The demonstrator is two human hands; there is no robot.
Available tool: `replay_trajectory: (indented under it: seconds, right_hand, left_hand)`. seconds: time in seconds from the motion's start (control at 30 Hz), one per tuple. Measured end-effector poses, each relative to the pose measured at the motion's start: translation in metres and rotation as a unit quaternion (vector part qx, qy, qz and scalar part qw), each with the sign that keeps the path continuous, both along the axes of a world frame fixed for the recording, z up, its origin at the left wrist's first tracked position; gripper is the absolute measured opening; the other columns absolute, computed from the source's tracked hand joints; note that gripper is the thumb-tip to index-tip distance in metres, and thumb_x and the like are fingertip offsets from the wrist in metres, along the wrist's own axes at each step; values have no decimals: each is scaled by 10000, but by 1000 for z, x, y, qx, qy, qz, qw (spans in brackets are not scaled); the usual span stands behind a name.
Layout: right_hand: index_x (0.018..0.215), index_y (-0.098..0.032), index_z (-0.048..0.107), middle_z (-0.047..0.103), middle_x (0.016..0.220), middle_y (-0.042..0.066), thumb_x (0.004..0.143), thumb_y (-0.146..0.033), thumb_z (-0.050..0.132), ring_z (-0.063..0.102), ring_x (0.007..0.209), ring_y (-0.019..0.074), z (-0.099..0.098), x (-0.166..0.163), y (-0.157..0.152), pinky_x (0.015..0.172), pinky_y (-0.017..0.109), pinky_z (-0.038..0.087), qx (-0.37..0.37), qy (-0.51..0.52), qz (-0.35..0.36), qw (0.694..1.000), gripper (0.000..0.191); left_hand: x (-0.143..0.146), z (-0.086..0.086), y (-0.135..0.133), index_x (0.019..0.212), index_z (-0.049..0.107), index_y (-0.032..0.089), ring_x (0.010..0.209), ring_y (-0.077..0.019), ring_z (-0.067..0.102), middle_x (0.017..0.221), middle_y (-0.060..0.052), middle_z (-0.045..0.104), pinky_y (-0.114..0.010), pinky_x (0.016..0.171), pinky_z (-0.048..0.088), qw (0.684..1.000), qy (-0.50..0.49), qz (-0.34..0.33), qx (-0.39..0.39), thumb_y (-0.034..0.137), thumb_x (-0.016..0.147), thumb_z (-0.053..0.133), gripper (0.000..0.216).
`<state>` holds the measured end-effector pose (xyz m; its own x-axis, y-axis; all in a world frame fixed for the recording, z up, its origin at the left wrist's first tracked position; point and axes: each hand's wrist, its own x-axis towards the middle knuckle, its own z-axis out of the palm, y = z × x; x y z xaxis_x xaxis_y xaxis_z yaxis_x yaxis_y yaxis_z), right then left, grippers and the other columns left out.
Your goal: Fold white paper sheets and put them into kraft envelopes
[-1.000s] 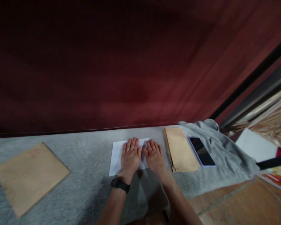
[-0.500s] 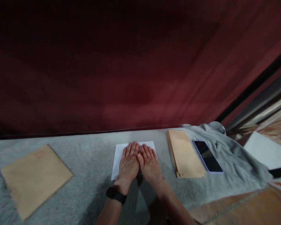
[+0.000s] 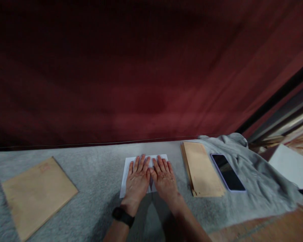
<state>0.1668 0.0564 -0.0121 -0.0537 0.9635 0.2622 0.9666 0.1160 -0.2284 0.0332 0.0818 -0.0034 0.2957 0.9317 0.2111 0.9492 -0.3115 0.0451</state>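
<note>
A white sheet of paper [image 3: 124, 181] lies on the grey cloth in front of me, mostly covered by my hands. My left hand [image 3: 138, 178] rests palm down on its left part, fingers stretched out, a black watch on the wrist. Beside it my right hand [image 3: 164, 178] presses flat on the right part, fingers also extended. The thumbs nearly meet over the middle of the sheet. Whether the paper is folded, I cannot tell.
Grey cloth [image 3: 96, 174] covers the surface. A brown envelope [image 3: 39, 196] lies at the left. To the right are a stack of brown envelopes [image 3: 203, 169] and a phone [image 3: 227, 172]. A dark red curtain [image 3: 141, 84] hangs behind; a white board [image 3: 291, 166] stands far right.
Both hands have slid slightly toward me and spread a little apart, uncovering more paper between them. They stay flat on the sheet. The view has shifted slightly.
</note>
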Motion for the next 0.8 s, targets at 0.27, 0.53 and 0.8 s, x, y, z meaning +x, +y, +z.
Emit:
replay_trajectory:
  seconds: [0.27,0.53,0.8]
  right_hand:
    - [1483,-193,456,418,1550,120,1042,-431,378,410,1425,284,-10,4,-3,1166,486,305,69,-17,-21,997,507]
    - [1470,-109,461,429,1531,187,1045,-431,356,430,1403,308,-17,9,-5,1150,499,313,90,-54,-31,994,544]
    - [1467,-48,443,446,1509,218,1051,-406,320,467,1372,307,-18,10,-8,1143,494,321,103,-61,-67,991,562]
  left_hand:
    - [-12,5,-2,1490,450,249,1467,-275,338,1575,-54,400,-521,1194,272,999,11,31,-17,338,1020,328,494]
    - [-20,8,-11,1524,390,206,1490,-262,288,1601,-83,333,-481,1217,232,998,22,45,-41,407,1028,326,540]
    - [-34,7,-15,1531,356,107,1489,-253,292,1596,-129,321,-457,1218,241,996,23,67,-47,395,1032,293,579]
